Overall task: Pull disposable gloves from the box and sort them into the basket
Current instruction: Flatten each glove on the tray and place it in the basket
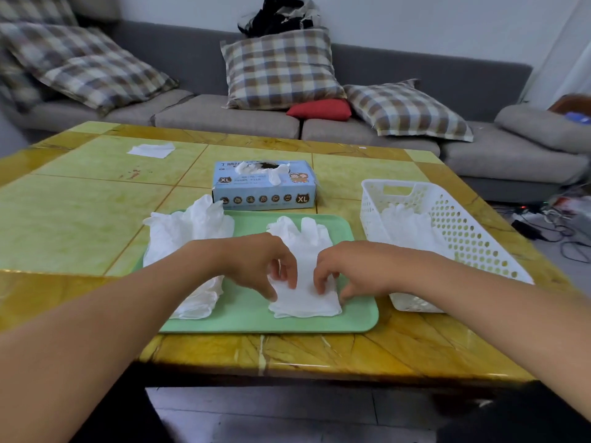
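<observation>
Both hands down on a white glove (303, 251) lying flat on the green tray (256, 318), cuff end toward the person, fingers pointing to the box. L hand (259, 263) w/ fingers curled, tips pressing the glove's left part near the cuff; R hand (342, 273) likewise curled, tips on the right part. Looks like pinching at the material, but can't tell if any is actually lifted. Crumpled pile of white gloves (185, 238) on tray's left side, spilling over its edge. Glove box (265, 187), blue, marked XL, just behind tray, a glove poking out the top slot. White perforated basket (447, 219) right of tray, gloves inside. All on yellow-green table (80, 212); a white tissue (150, 150) at far left.
</observation>
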Motion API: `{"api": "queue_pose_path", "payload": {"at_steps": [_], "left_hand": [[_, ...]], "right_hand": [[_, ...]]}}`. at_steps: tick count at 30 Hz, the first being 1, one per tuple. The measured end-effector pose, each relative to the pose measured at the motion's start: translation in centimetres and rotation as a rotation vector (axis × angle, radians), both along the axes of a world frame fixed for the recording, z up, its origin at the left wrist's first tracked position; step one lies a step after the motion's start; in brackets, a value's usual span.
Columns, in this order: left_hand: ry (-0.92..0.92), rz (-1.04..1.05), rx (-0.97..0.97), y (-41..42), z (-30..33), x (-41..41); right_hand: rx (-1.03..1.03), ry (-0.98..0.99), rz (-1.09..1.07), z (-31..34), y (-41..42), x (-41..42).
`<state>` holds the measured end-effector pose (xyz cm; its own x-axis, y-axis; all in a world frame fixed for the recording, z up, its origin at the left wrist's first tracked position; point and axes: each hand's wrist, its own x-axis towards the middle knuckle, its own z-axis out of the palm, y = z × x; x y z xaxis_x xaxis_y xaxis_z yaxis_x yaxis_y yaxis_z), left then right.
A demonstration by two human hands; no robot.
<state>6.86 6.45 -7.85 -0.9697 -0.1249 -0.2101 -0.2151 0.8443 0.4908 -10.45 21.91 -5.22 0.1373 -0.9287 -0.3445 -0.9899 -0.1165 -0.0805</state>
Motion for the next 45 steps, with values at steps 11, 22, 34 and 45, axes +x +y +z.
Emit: {"api": "queue_pose_path", "payload": {"at_steps": [11,22,34,45], "left_hand": [[0.037,0.140,0.590,-0.3,5.0,2.5],[0.766,0.512,0.866,5.7,8.9,-3.6],[0.742,0.325,0.889,10.2,19.9,-12.6],[0.667,0.549,0.806,6.6,15.9,-20.3]], "right_hand": [[-0.087,-1.168,-0.494,2.6,-1.3,-1.8],[-0.183,-1.688,-0.615,7.0,4.2,-1.8],[-0.701,-1.333,-0.750,17.4,10.2,-8.8],[-0.736,-1.322,-0.894,13.4,5.5,-16.2]]}}
